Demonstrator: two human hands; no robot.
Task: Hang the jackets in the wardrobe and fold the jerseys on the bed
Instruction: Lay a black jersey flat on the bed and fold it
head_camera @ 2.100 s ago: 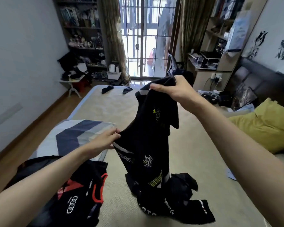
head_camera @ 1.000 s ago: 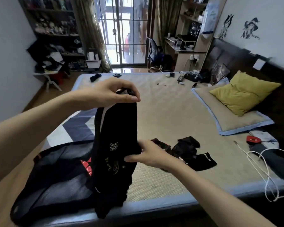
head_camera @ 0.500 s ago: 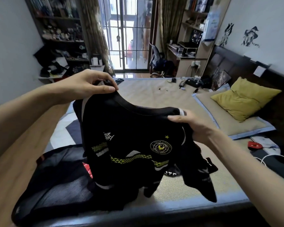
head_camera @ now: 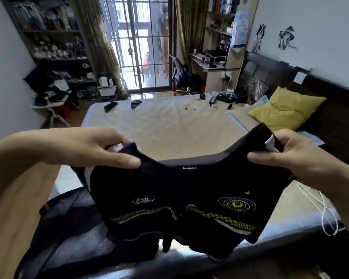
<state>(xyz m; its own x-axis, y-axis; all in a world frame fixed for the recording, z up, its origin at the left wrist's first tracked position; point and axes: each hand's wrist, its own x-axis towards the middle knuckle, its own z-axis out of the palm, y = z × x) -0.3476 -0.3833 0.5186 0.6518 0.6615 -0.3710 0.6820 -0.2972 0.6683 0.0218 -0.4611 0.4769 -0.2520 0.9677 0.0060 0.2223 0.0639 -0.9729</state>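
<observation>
Left hand pinches one shoulder of the black jersey, thumb laid flat across the front of the cloth, fingers curled behind it. Right hand grips the other shoulder the same way, with a white patch of the fabric showing just beside its fingers. Between the two I see the jersey stretched wide and lifted off the bed, collar sagging in the middle, a round yellow crest on the right of the chest, a small pale logo on the left, and a yellow patterned band running across below them. Its lower part hangs over the near edge of the bed. Under it on the left lies another dark garment with a touch of red at its edge, spread on the near left corner of the bed. Far right, a yellow pillow leans by the dark headboard. Two small dark items sit at the far left edge of the bed, and a white cable loops at the near right.
</observation>
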